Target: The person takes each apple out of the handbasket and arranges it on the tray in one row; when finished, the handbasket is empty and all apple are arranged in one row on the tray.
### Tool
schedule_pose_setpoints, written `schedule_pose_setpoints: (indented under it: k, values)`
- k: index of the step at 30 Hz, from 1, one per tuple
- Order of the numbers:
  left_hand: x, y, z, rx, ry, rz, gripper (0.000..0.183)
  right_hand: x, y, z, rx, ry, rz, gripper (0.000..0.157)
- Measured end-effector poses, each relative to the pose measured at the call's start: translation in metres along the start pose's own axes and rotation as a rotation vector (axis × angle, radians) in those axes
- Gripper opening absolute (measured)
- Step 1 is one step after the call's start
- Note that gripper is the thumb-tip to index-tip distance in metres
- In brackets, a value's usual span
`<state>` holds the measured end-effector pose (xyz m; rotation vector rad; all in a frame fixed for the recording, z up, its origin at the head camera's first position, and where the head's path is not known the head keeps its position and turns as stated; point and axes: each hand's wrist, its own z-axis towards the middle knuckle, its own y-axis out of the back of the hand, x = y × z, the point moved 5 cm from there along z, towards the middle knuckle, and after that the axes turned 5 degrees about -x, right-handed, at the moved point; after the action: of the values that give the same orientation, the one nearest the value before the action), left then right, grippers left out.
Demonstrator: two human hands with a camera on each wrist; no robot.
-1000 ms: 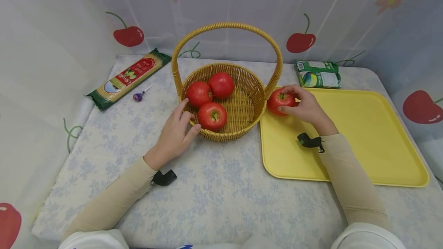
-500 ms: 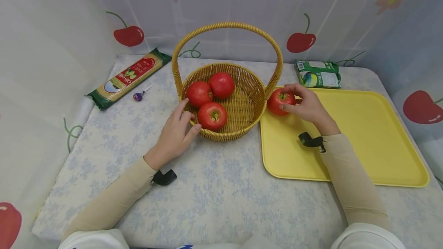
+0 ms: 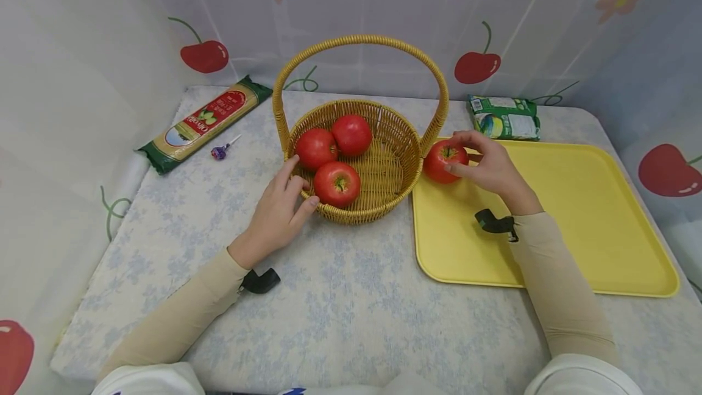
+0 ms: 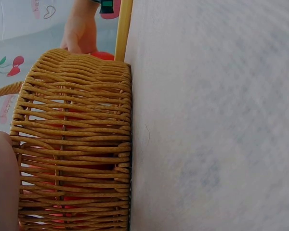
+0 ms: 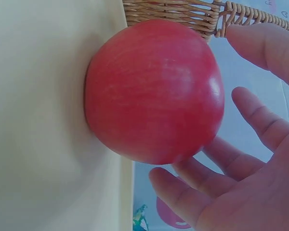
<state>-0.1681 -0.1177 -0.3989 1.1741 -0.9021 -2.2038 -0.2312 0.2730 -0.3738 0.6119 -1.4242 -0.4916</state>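
My left hand rests its loosely spread fingers on the left front rim of a wicker basket. Inside the basket sit three red apples, among them a front apple near the thumb. In the left wrist view, the woven side of the basket hides most of the apples. Another red apple sits on the yellow tray's left back corner, beside the basket. My right hand is around its right side with fingers spread. The right wrist view shows the thumb and index finger apart from this apple.
The yellow tray lies on the right of the cloth-covered table. Behind it lies a green packet. At the left are a pasta pack and a lollipop. The tall basket handle arches over the basket.
My right hand has shifted slightly to the right, while the apple beside it stays in place on the tray. The left hand and the basket have not moved.
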Motion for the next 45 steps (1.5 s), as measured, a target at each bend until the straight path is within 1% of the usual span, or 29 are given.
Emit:
schedule_pose_setpoints:
  k: [7, 11, 14, 19, 24, 29, 31, 34, 36, 39, 42, 45]
  values:
    - [-0.001, 0.001, 0.001, -0.001, -0.007, -0.006, 0.08, 0.011, 0.011, -0.004, -0.037, 0.028, -0.008, 0.054]
    - [-0.001, 0.002, 0.002, 0.001, -0.007, -0.007, 0.081, 0.02, 0.018, -0.009, -0.068, 0.053, -0.011, 0.053]
    - [-0.001, 0.002, 0.002, 0.005, -0.005, -0.008, 0.081, 0.03, 0.024, -0.015, -0.105, 0.089, 0.0, 0.05]
    - [0.0, 0.003, 0.004, 0.005, -0.008, -0.009, 0.079, 0.047, 0.029, -0.024, -0.167, 0.195, 0.012, 0.044]
    - [0.0, 0.003, 0.004, 0.008, -0.003, -0.01, 0.079, 0.071, 0.026, -0.036, -0.177, 0.34, 0.021, 0.04]
    - [0.0, 0.004, 0.002, 0.002, 0.001, -0.003, 0.082, 0.098, 0.012, -0.044, -0.131, 0.489, 0.02, 0.038]
    - [0.001, 0.004, 0.001, -0.004, 0.0, 0.002, 0.081, 0.107, 0.003, -0.044, -0.097, 0.538, 0.022, 0.038]
    - [0.001, 0.004, 0.001, -0.01, -0.004, 0.004, 0.081, 0.12, -0.013, -0.04, -0.037, 0.591, 0.007, 0.038]
    - [0.001, 0.003, 0.001, -0.008, -0.003, 0.001, 0.08, 0.126, -0.025, -0.036, 0.002, 0.608, -0.012, 0.037]
    - [0.001, 0.002, 0.001, 0.003, 0.0, -0.004, 0.08, 0.134, -0.044, -0.029, 0.069, 0.606, -0.033, 0.037]
    - [0.001, 0.0, 0.001, 0.013, 0.004, -0.004, 0.079, 0.138, -0.062, -0.024, 0.132, 0.586, -0.015, 0.037]
    - [0.001, 0.0, 0.0, 0.014, 0.002, 0.001, 0.079, 0.141, -0.08, -0.018, 0.175, 0.578, 0.011, 0.035]
